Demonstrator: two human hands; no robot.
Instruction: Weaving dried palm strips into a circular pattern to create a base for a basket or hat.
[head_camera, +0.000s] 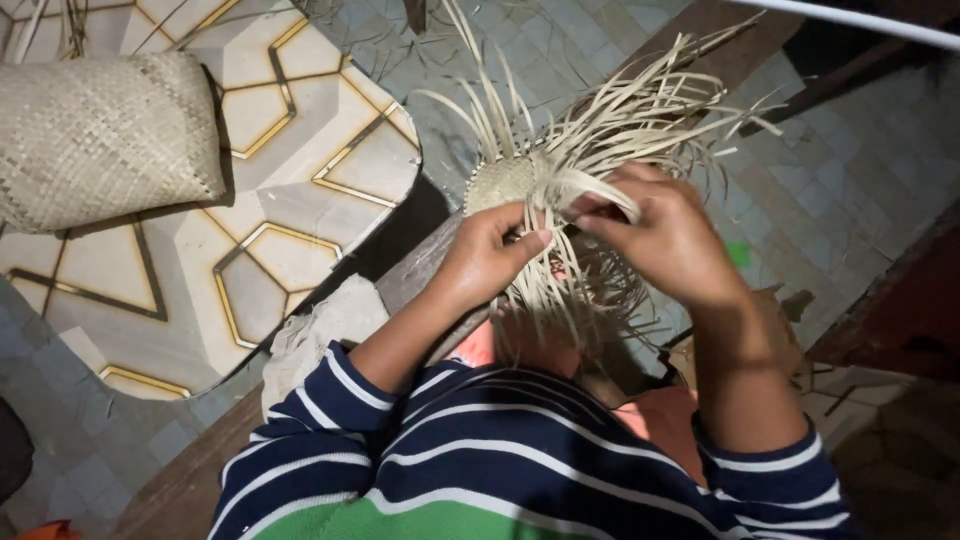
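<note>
A partly woven piece of pale straw (505, 182) is held up in front of me, with several loose strips (640, 110) fanning out above and hanging below it. My left hand (490, 250) pinches strips at the lower edge of the woven patch, thumb pressed on them. My right hand (672, 240) grips a bent strip just to the right of the patch. Both sleeves are dark blue with white stripes.
A finished woven straw bag (100, 135) lies at the upper left on a patterned mat (290, 230) with gold-lined hexagons. A wooden plank (420, 265) runs diagonally under my hands. A crumpled grey cloth (325, 325) lies beside my left forearm. Tiled floor surrounds these.
</note>
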